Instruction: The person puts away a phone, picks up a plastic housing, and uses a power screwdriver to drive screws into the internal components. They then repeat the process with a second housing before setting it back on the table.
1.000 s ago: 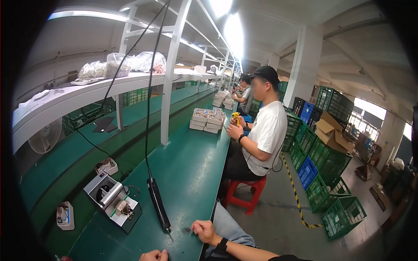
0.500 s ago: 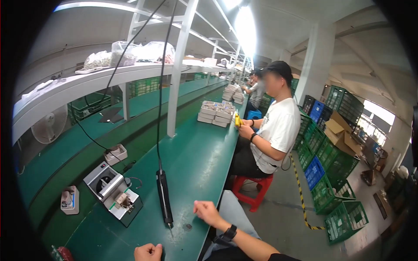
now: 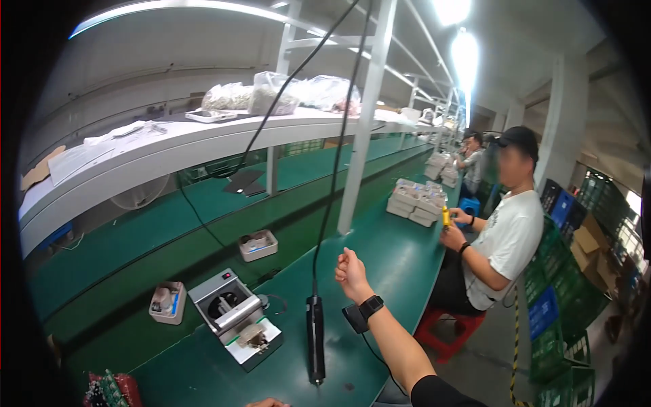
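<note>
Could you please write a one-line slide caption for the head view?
Raised right hand near a hanging black electric screwdriver above the long green workbench.

The hanging screwdriver [image 3: 315,339] and its cable [image 3: 332,183] stand at nine o'clock from the right hand [image 3: 351,273]. Toward twelve o'clock the green bench [image 3: 400,258] is open until the white post [image 3: 363,129] and the stacked trays [image 3: 415,203].
</note>
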{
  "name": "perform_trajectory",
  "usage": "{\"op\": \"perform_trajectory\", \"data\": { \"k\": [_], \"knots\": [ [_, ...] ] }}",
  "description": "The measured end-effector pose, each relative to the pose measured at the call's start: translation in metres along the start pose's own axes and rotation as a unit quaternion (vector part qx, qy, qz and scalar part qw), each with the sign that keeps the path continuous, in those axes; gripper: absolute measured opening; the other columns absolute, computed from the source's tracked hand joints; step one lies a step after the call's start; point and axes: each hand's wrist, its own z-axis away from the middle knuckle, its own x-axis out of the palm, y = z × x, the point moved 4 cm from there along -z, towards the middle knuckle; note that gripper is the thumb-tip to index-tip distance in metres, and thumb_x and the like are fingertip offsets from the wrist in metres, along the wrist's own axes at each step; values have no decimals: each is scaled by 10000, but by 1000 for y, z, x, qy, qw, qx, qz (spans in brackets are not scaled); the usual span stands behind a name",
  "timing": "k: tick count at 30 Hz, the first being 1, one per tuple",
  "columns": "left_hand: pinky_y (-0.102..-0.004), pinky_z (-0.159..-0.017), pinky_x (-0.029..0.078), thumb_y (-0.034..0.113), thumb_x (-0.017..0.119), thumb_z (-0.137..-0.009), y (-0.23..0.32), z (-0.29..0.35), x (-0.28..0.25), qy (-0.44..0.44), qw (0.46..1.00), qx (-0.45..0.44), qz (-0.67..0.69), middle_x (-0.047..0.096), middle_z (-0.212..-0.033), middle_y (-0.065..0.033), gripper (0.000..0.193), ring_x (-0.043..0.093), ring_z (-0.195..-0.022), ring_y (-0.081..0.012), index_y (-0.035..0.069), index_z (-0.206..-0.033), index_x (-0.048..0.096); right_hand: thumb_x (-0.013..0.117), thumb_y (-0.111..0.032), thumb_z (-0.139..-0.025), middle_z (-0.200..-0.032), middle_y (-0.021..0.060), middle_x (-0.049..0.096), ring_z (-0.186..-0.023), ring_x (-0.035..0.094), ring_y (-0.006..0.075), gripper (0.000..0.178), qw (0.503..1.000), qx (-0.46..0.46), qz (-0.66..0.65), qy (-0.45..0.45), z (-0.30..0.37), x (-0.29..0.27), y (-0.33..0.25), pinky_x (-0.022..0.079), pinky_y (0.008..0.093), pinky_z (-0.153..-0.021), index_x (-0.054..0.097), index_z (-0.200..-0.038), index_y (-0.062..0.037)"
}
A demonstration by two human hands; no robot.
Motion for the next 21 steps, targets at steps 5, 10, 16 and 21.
{"op": "perform_trajectory", "data": {
  "k": [5, 10, 16, 21],
  "knots": [
    [-333, -526, 451, 201, 700, -872, -5, -3, -7, 20, 999, -21, -22, 611, -637, -160, 221, 583, -522, -229, -11, -825, 657, 519, -340, -989, -517, -20, 364, -438, 352, 90, 364, 976, -98, 183, 66, -38, -37, 50, 320, 282, -439, 496, -714, -101],
    [-351, -524, 464, 179, 711, -857, -5, -4, -4, 34, 996, 45, -68, 616, -637, -146, 167, 597, -533, -269, 20, -819, 680, 535, -342, -973, -560, 93, 541, -468, 530, 235, 390, 778, -306, 548, 19, -33, -40, 56, 455, 397, -496, 561, -711, -55],
    [-391, -551, 496, 169, 710, -845, -3, -4, -12, 50, 986, 74, -141, 649, -681, -148, 117, 634, -591, -323, 56, -818, 697, 554, -341, -951, -615, 141, 596, -573, 601, 348, 409, 582, -361, 727, -51, -8, -14, 55, 467, 447, -534, 559, -664, -50],
    [-403, -578, 507, 180, 699, -849, 1, -9, -15, 34, 982, 77, -167, 666, -723, -159, 128, 650, -633, -336, 52, -836, 695, 557, -363, -942, -674, 155, 636, -657, 630, 377, 381, 544, -318, 772, -79, -8, -13, 57, 492, 477, -593, 610, -717, -59]
  ]
}}
